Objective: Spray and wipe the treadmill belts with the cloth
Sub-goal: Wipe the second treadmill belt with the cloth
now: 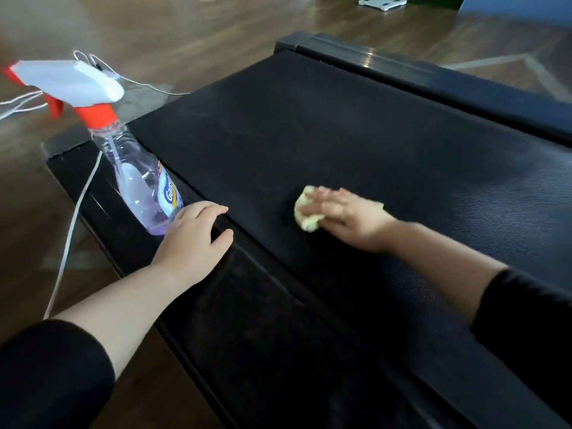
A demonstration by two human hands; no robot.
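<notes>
A black treadmill belt point(356, 140) fills the middle of the head view. My right hand point(346, 213) presses a crumpled yellow cloth point(305, 216) flat onto the belt with fingers stretched out; the hand is blurred. My left hand point(193, 236) rests with relaxed fingers on the treadmill's left side rail point(102, 199), right beside the base of a clear spray bottle point(140, 184) of purple liquid. The bottle stands on that rail with its white and red trigger head point(66, 83) pointing left.
A white cable point(72, 224) runs across the wooden floor point(161, 32) and over the left rail. The treadmill's far end cover point(365, 55) lies at the top. A white flat device point(382, 2) sits on the floor far back.
</notes>
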